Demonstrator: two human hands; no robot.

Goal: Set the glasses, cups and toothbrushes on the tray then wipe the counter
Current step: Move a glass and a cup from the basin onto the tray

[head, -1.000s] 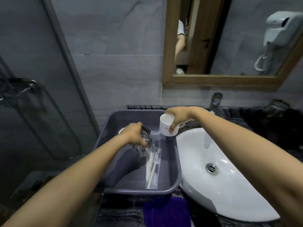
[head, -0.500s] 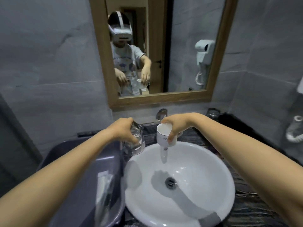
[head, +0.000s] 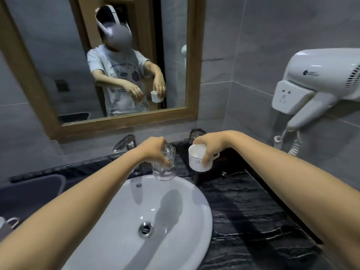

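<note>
At the lower left edge of the frame a white cup [head: 8, 223] sat in the grey tray [head: 33, 191]. Right of it was the white basin [head: 175, 230]. Above its far rim the left hand [head: 153, 152] held a clear glass [head: 165, 164] from the top, the grip pressed around it. Just right of it, the right hand [head: 209, 146] pinched a white mug [head: 198, 159] at its rim, over the dark marble surface [head: 253, 211]. Another glass [head: 196, 134] stood behind this hand, by the wall. A white hair dryer [head: 315, 82] hung at upper right.
</note>
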